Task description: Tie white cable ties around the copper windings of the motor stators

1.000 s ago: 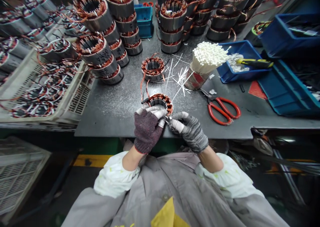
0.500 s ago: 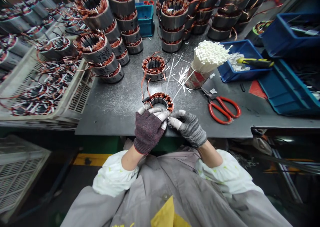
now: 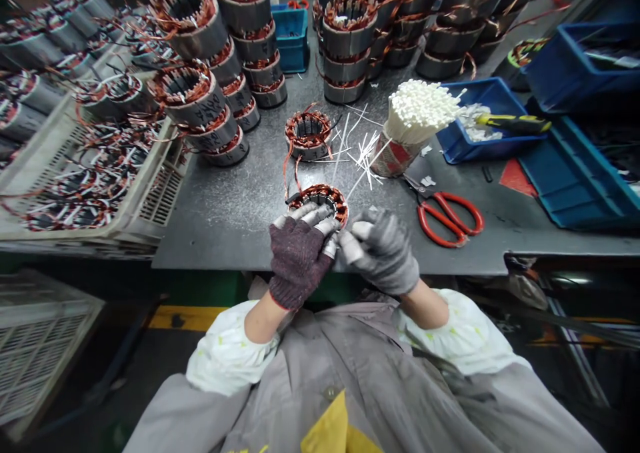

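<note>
A motor stator (image 3: 320,200) with copper windings stands at the near edge of the dark workbench (image 3: 240,213). My left hand (image 3: 299,248), in a dark maroon glove, curls over its near rim with fingers closed on it. My right hand (image 3: 383,249), in a grey glove, is right beside it, fingers pinched together at the stator's right edge on something too small to make out. A second stator (image 3: 307,132) stands farther back, with loose white strips (image 3: 361,152) to its right.
Stacks of stators (image 3: 215,73) fill the back of the bench, and a beige crate (image 3: 85,173) of them sits at the left. A can bundle of white sticks (image 3: 413,116), red scissors (image 3: 447,218) and blue bins (image 3: 575,180) lie to the right.
My right hand has risen a little and rolled its back upward, now slightly blurred; the left hand and the stator have stayed put.
</note>
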`<state>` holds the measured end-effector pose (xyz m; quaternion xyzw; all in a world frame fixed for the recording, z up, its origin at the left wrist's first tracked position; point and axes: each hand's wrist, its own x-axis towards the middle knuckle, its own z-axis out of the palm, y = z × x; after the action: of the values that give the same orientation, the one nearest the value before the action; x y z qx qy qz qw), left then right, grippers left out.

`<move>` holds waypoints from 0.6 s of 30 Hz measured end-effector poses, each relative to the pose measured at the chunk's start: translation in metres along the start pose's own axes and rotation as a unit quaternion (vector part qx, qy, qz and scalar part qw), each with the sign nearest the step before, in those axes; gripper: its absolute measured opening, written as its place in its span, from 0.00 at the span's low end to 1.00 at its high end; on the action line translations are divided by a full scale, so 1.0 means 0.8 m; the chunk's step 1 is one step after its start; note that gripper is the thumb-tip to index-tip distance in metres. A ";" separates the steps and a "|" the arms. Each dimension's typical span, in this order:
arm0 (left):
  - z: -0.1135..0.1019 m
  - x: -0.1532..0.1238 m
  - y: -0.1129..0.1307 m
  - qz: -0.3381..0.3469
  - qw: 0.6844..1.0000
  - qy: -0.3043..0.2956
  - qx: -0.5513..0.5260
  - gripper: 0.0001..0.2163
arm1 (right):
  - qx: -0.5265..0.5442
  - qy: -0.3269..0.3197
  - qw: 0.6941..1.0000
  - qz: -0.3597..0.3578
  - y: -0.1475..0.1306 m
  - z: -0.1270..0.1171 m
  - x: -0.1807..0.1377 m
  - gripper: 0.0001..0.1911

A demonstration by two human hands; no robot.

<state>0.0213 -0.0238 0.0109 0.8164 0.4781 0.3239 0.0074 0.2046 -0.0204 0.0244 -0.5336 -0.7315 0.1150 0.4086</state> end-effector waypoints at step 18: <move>-0.002 -0.006 -0.012 0.017 1.000 -0.006 -0.016 0.12 | 0.331 -0.117 0.923 0.158 0.016 0.009 0.019 0.14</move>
<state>0.0115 -0.0231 0.0065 0.8260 0.4588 0.3269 0.0181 0.2070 -0.0002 0.0194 -0.4589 -0.6008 0.4755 0.4499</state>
